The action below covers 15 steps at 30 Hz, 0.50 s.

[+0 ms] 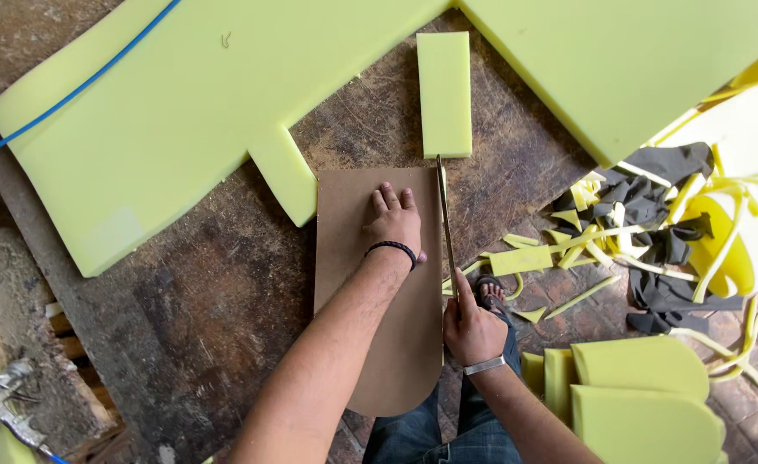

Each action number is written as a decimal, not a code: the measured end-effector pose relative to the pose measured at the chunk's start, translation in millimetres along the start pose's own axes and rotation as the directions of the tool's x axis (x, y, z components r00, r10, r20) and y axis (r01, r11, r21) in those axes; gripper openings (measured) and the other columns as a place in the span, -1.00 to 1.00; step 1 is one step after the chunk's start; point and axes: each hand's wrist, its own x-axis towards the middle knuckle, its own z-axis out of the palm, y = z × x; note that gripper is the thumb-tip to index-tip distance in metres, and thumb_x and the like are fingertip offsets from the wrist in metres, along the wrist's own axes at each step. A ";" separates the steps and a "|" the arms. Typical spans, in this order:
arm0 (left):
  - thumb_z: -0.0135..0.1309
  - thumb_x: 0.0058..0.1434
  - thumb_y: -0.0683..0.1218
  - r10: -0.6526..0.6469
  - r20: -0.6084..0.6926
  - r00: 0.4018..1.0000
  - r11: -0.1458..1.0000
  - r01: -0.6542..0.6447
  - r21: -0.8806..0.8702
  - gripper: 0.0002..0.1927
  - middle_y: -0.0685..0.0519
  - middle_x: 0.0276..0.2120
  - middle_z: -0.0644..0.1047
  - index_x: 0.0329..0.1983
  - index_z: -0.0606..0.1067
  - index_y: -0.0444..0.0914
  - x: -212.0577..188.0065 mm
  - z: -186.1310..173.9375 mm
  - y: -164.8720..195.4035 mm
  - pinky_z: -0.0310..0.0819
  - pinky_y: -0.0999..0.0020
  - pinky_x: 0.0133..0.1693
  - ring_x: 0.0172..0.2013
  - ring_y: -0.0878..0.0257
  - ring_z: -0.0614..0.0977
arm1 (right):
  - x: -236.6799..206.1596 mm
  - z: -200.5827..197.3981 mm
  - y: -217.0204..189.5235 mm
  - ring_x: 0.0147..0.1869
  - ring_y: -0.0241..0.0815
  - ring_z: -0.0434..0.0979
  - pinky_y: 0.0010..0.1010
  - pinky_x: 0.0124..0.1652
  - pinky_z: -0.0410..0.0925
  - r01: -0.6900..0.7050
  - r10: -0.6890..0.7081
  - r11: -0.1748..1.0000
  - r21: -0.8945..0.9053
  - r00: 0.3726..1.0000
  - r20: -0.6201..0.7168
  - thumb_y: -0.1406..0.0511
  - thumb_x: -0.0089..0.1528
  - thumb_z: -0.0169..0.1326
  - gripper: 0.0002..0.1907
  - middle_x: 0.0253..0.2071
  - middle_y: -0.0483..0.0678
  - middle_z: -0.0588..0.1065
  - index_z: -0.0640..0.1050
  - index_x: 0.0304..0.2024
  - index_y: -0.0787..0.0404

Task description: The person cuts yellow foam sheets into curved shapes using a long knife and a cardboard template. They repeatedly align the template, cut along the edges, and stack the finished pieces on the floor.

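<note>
My left hand (393,222) presses flat on a brown board template (349,258) with a rounded near end, lying on the worn wooden table (224,292). A black band is on that wrist. My right hand (471,326) grips the handle of a long thin knife (444,219), whose blade runs along the template's right edge. The blade tip reaches a small rectangular piece of yellow foam (444,93) lying just beyond the template.
A large yellow foam sheet (164,103) with a cut tab lies at the left, another (636,60) at the top right. Foam strips and grey fabric scraps (654,232) litter the floor. Cut rounded foam pieces (636,404) stack at lower right. A spray gun (1,399) sits bottom left.
</note>
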 end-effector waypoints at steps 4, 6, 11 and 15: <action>0.52 -0.09 0.20 0.011 0.037 0.999 1.000 -0.011 -0.001 0.46 -0.26 0.54 -0.33 0.59 -0.29 -0.17 -3.8 -0.8 2.5 0.35 -0.23 0.22 0.51 -0.20 -0.22 | -21.4 12.4 -4.1 -0.56 0.07 0.57 -0.10 -0.51 0.41 -0.006 0.008 1.000 0.017 0.997 -0.072 0.20 0.24 0.03 -0.31 -0.59 0.05 0.55 0.26 0.44 -0.03; 0.51 -0.07 0.21 0.009 0.047 0.999 1.000 -0.010 0.013 0.45 -0.28 0.53 -0.33 0.59 -0.30 -0.19 -4.7 -3.1 5.8 0.34 -0.22 0.22 0.51 -0.22 -0.21 | -24.1 15.9 -2.1 -0.57 0.06 0.57 -0.11 -0.52 0.41 0.017 -0.015 1.000 0.020 0.995 -0.098 0.22 0.22 0.03 -0.30 -0.59 0.02 0.55 0.26 0.44 -0.03; 0.51 -0.06 0.20 0.006 0.056 0.998 1.000 -0.007 0.022 0.44 -0.31 0.53 -0.33 0.59 -0.29 -0.21 -6.2 -6.6 13.5 0.35 -0.30 0.20 0.51 -0.25 -0.22 | 5.9 19.2 5.3 -0.56 0.05 0.57 -0.10 -0.50 0.42 0.018 -0.019 0.995 -0.100 1.000 -0.012 0.17 0.18 0.06 -0.23 -0.59 0.03 0.56 0.22 0.45 -0.10; 0.52 -0.07 0.19 0.009 0.065 0.998 0.999 -0.012 0.032 0.45 -0.31 0.54 -0.31 0.59 -0.28 -0.22 -5.5 -5.7 13.1 0.38 -0.27 0.19 0.51 -0.26 -0.20 | 21.2 15.2 7.2 -0.52 0.04 0.59 -0.11 -0.48 0.43 0.010 -0.014 0.994 -0.109 0.999 -0.036 0.17 0.23 0.04 -0.29 -0.54 0.01 0.58 0.23 0.45 -0.17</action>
